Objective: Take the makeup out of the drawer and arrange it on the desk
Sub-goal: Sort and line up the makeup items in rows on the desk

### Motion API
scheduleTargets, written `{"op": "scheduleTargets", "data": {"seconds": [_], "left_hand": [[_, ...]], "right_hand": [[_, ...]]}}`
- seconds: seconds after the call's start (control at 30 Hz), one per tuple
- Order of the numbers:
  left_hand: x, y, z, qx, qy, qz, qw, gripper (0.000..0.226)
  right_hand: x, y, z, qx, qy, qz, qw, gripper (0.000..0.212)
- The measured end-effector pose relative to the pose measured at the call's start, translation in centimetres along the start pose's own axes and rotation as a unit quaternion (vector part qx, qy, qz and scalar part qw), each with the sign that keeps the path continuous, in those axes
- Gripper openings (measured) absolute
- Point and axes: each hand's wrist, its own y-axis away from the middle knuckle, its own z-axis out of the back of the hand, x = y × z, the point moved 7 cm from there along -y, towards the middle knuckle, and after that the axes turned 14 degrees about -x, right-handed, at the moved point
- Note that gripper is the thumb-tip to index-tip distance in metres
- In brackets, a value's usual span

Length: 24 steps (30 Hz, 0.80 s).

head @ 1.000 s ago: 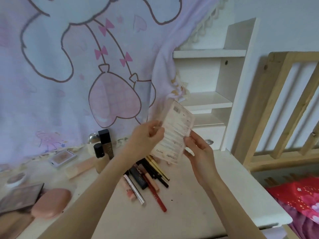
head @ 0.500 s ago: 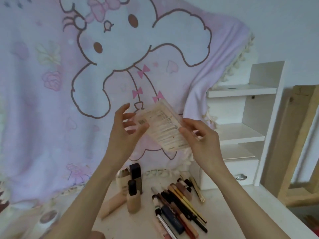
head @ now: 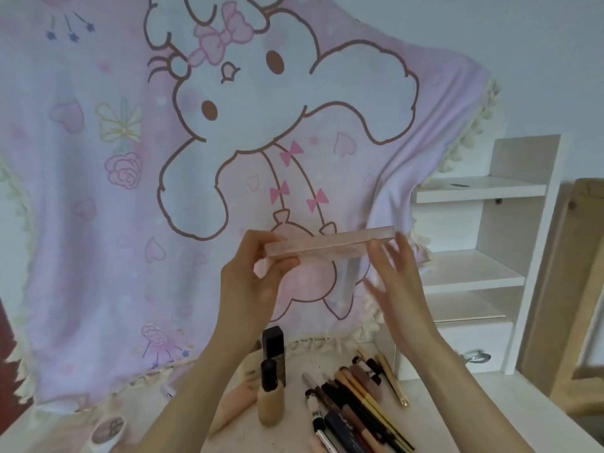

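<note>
Palette up in mid-air, both hands on it, desk waiting below.

The left hand (head: pixel 253 282) pinches the near end of the flat pink palette (head: pixel 330 246) between thumb and fingers, edge-on at centre frame in front of the cartoon blanket (head: pixel 98 191). The right hand (head: pixel 397 289) has its fingers spread straight, only touching the far end. To finish well, I'd say keep it level, bring it down to a bare patch of the desk (head: pixel 474 410) and lay it flat, clear of the row of pencils (head: pixel 356 407) and the foundation bottle (head: pixel 270 395) at lower centre, so nothing rolls. From this angle no writing on the palette shows. The print on the small round pot (head: pixel 106 429), lower left, is too blurred to read.
</note>
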Motion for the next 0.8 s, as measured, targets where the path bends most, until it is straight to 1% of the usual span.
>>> {"op": "scheduleTargets", "data": {"seconds": [0.03,0.07,0.1,0.13,0.2,0.23,0.3,0.37,0.4,0.47,0.53,0.6,0.67,0.77,0.8], "left_hand": [[0.2,0.1,-0.2,0.010,0.017,0.006,1.000,0.037],[0.3,0.3,-0.6,0.022,0.027,0.005,0.999,0.036],[0.3,0.4,-0.9,0.034,0.029,-0.001,0.999,0.036],[0.4,0.4,-1.2,0.046,0.027,-0.008,0.999,0.037],[0.9,0.4,-1.9,0.078,0.023,-0.012,0.997,0.036],[1.2,0.5,-2.3,0.100,0.022,-0.011,0.995,0.035],[1.6,0.7,-3.1,0.158,0.022,-0.018,0.987,0.031],[1.3,1.2,-4.0,0.220,0.023,-0.034,0.975,0.018],[0.9,1.3,-4.6,0.250,0.022,-0.036,0.967,0.012],[-0.3,1.7,-5.6,0.292,0.018,-0.041,0.955,0.018],[-1.5,2.3,-6.5,0.320,0.005,-0.052,0.946,0.020],[-2.8,3.4,-7.2,0.338,0.007,-0.056,0.939,0.022],[-3.8,4.5,-7.8,0.345,-0.004,-0.060,0.937,0.029],[-5.1,5.9,-8.7,0.335,-0.047,-0.088,0.937,0.041],[-5.5,6.2,-9.0,0.334,-0.064,-0.100,0.935,0.039]], "right_hand": [[-1.2,0.2,-0.7,0.036,-0.072,-0.082,0.993,0.094],[-1.7,0.5,-1.3,0.065,-0.126,-0.133,0.981,0.099],[-1.9,0.8,-1.9,0.082,-0.162,-0.153,0.971,0.105],[-1.9,0.8,-2.3,0.085,-0.187,-0.155,0.966,0.110],[-1.7,0.6,-2.5,0.065,-0.220,-0.140,0.963,0.114],[-1.6,0.4,-2.5,0.055,-0.235,-0.133,0.961,0.113],[-1.3,0.2,-2.3,0.038,-0.255,-0.113,0.959,0.102],[-1.1,0.1,-1.5,0.017,-0.226,-0.075,0.971,0.090],[-0.9,0.2,-1.1,0.010,-0.195,-0.052,0.979,0.091],[-0.7,0.5,-0.2,0.003,-0.132,-0.020,0.991,0.102],[-0.5,1.1,0.9,0.000,-0.095,-0.005,0.995,0.108],[-0.1,1.4,2.4,-0.004,-0.076,0.008,0.997,0.111],[0.5,1.7,3.8,0.003,-0.072,0.016,0.997,0.112],[1.0,2.1,5.6,0.022,-0.089,0.005,0.996,0.104],[0.9,2.3,6.1,0.026,-0.101,-0.001,0.995,0.099]]}}
